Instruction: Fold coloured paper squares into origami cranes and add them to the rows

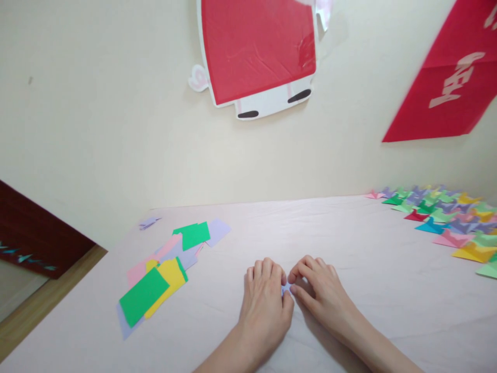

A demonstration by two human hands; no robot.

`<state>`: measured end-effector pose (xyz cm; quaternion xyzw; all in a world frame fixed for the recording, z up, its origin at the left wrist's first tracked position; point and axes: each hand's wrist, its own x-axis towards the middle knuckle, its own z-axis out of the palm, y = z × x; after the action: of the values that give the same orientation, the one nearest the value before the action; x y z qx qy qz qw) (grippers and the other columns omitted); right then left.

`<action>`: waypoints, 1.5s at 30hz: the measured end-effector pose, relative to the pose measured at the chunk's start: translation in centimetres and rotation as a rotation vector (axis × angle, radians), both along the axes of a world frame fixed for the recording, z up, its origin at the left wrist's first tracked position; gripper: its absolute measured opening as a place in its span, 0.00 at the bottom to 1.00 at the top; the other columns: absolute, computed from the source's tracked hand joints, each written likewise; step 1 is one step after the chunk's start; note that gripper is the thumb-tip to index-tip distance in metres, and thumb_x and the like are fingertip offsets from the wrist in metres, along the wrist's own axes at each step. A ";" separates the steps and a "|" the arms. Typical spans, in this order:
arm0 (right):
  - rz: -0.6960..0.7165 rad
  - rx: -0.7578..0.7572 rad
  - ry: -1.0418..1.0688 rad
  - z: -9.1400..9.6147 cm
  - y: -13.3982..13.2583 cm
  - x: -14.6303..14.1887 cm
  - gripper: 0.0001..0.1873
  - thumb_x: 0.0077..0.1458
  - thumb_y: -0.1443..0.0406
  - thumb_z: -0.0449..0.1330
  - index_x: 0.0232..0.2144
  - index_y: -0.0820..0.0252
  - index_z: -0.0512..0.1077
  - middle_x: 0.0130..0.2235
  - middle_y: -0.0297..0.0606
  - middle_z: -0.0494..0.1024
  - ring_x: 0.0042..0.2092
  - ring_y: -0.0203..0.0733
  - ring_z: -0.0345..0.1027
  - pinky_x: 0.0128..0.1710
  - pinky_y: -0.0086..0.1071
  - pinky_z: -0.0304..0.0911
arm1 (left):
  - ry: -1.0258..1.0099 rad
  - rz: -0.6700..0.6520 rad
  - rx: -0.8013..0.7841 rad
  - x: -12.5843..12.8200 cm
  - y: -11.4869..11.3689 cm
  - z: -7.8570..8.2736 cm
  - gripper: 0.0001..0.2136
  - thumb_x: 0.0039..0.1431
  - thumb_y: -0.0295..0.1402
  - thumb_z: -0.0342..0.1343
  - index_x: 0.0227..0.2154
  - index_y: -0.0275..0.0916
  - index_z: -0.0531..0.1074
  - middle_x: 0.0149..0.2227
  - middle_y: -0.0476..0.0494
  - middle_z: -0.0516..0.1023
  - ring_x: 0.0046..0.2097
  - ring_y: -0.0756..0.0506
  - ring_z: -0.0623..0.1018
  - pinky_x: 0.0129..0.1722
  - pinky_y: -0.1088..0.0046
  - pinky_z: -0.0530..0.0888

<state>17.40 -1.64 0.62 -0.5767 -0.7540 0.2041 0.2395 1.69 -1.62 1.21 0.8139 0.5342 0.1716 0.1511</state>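
A small piece of light purple paper lies low on the pale sheet between my two hands, mostly hidden by fingers. My left hand rests palm down, with its thumb and index finger closed on the paper's left side. From the right, my right hand pinches the paper's other edge between thumb and fingertips. How the paper is folded cannot be made out.
Loose green, yellow, pink and purple paper rectangles overlap on the left. A small purple paper piece lies behind them. Rows of colourful folded paper shapes stand at the right. The wall bounds the back.
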 end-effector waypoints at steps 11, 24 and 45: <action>0.011 -0.024 0.029 0.3 0.1 0.2 0.11 0.53 0.74 0.53 0.32 0.54 0.71 0.38 0.36 0.74 0.43 0.46 0.63 0.43 0.42 0.53 | -0.115 0.002 -0.040 -0.9 -0.1 -0.3 0.16 0.46 0.16 0.44 0.36 0.42 0.63 0.41 0.46 0.69 0.45 0.42 0.66 0.45 0.62 0.63; 0.130 0.116 0.100 0.6 -0.9 0.2 0.10 0.53 0.74 0.55 0.36 0.55 0.69 0.39 0.36 0.74 0.43 0.44 0.65 0.44 0.39 0.59 | -0.166 -0.043 0.052 -1.8 -0.4 -0.4 0.09 0.63 0.23 0.49 0.40 0.42 0.69 0.42 0.48 0.70 0.46 0.45 0.68 0.46 0.67 0.65; 0.044 0.058 0.298 -0.2 0.0 -0.1 0.10 0.57 0.63 0.55 0.25 0.56 0.69 0.29 0.36 0.72 0.36 0.44 0.65 0.37 0.35 0.60 | -0.561 -0.023 0.029 -1.8 1.2 -0.4 0.06 0.62 0.29 0.54 0.28 0.40 0.71 0.33 0.49 0.73 0.41 0.45 0.71 0.42 0.70 0.65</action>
<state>17.33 -1.62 0.46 -0.5160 -0.7283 0.2705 0.3607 -0.14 -0.46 0.83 0.7426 0.4598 0.3960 0.2834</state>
